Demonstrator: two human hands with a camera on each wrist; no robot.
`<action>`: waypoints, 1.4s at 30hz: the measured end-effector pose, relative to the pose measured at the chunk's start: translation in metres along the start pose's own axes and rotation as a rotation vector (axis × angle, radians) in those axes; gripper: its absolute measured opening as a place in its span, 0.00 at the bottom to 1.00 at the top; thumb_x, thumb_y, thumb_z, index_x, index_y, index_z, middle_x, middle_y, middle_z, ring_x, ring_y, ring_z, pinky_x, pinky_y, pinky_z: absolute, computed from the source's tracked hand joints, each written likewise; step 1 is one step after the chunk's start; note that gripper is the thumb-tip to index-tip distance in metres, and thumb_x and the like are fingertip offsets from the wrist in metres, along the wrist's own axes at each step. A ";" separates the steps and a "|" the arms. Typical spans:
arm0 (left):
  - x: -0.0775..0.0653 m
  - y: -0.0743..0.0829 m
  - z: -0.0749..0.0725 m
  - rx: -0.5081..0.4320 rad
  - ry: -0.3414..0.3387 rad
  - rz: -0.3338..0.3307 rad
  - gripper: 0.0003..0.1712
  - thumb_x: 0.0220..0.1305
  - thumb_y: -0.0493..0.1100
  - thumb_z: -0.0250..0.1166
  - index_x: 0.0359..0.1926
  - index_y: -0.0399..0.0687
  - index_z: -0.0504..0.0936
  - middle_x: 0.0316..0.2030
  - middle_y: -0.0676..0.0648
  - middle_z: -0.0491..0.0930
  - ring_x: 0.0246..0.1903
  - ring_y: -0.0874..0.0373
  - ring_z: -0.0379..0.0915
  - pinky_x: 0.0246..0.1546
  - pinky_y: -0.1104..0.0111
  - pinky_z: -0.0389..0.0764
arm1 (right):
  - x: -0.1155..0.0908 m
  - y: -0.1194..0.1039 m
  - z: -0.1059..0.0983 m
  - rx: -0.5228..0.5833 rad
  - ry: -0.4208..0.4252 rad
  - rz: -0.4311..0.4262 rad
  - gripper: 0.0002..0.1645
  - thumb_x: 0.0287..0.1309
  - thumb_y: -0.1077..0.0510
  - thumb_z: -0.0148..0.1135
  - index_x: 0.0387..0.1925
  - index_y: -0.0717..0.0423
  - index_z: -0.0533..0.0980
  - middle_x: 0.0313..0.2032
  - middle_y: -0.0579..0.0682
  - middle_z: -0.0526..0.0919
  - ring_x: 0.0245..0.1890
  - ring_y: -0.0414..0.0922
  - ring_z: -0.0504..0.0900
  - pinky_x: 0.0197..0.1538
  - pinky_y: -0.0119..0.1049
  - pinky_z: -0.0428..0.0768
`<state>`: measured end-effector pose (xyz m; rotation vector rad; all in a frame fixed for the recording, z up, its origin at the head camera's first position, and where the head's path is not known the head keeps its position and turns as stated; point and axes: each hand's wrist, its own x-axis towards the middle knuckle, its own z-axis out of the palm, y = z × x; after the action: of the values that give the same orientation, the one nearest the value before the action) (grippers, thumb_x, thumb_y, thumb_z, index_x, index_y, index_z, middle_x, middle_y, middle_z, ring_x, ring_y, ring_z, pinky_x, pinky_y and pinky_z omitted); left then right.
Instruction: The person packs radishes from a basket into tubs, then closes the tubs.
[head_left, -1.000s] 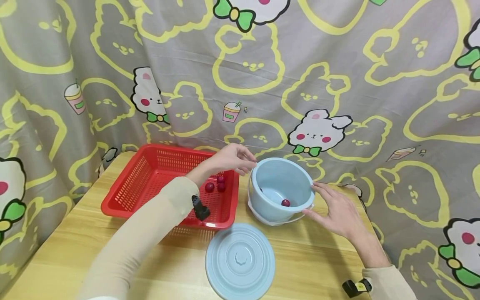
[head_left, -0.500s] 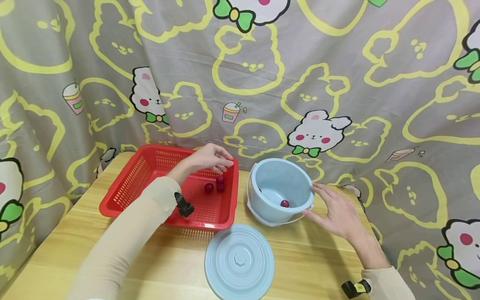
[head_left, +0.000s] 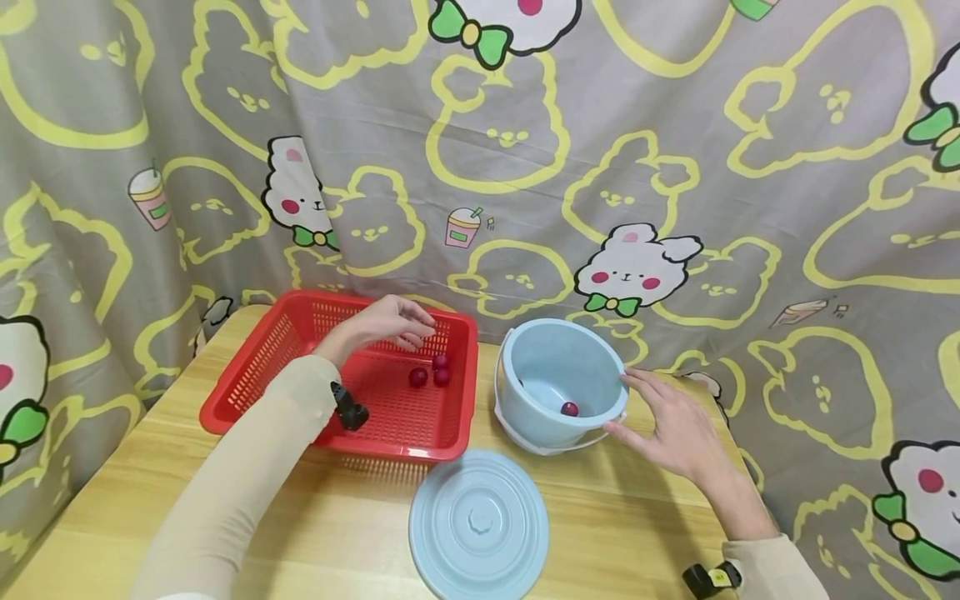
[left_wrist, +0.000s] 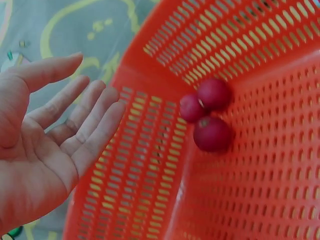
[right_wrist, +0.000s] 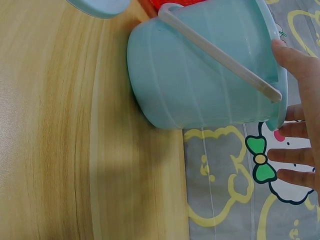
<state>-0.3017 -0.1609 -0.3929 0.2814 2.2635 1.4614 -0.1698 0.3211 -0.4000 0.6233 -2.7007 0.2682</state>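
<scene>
My left hand (head_left: 382, 321) hovers over the red slotted basket (head_left: 397, 417), its fingers loosely bent with nothing in them. In the left wrist view its palm shows bare beside three round, dark red, plum-like fruits (left_wrist: 213, 135) clustered in the basket's corner. To the right stands a light blue bucket (head_left: 521, 408) with another such fruit (head_left: 570, 409) at its bottom and a dark sliver at the inner left. My right hand (head_left: 678, 433) rests at the bucket's right rim, fingers extended; in the right wrist view the thumb (right_wrist: 285, 52) lies against the rim near the pale handle (right_wrist: 220, 57).
A round light blue lid (head_left: 480, 521) lies flat on the wooden table (head_left: 337, 533), in front of basket and bucket. Behind the table hangs a grey curtain (head_left: 517, 275) with cartoon prints. Both wrists carry small black devices.
My left hand has moved left from beside the bucket's rim to over the basket. The right hand stays at the bucket's rim, and the fruits keep their places.
</scene>
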 end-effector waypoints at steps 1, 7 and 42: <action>0.000 -0.003 -0.002 -0.002 -0.006 -0.002 0.23 0.72 0.42 0.69 0.62 0.34 0.81 0.60 0.31 0.83 0.58 0.35 0.84 0.59 0.51 0.88 | 0.000 0.000 0.000 0.000 0.000 -0.001 0.47 0.53 0.33 0.77 0.67 0.54 0.77 0.67 0.58 0.81 0.61 0.62 0.84 0.49 0.63 0.86; 0.001 -0.019 -0.009 0.012 -0.020 -0.033 0.26 0.73 0.41 0.67 0.66 0.31 0.77 0.62 0.28 0.81 0.59 0.34 0.83 0.60 0.52 0.88 | 0.001 -0.001 -0.001 0.000 -0.010 0.003 0.47 0.53 0.33 0.77 0.68 0.54 0.77 0.68 0.58 0.81 0.62 0.62 0.83 0.50 0.64 0.86; 0.012 -0.045 0.007 0.088 -0.146 -0.204 0.25 0.71 0.37 0.68 0.64 0.29 0.77 0.43 0.40 0.90 0.42 0.54 0.88 0.54 0.56 0.91 | 0.001 0.000 0.000 0.001 -0.013 0.011 0.47 0.53 0.33 0.77 0.68 0.52 0.76 0.68 0.57 0.80 0.63 0.62 0.83 0.48 0.64 0.87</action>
<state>-0.3062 -0.1698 -0.4386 0.1714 2.1712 1.2014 -0.1705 0.3207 -0.4002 0.6127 -2.7178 0.2697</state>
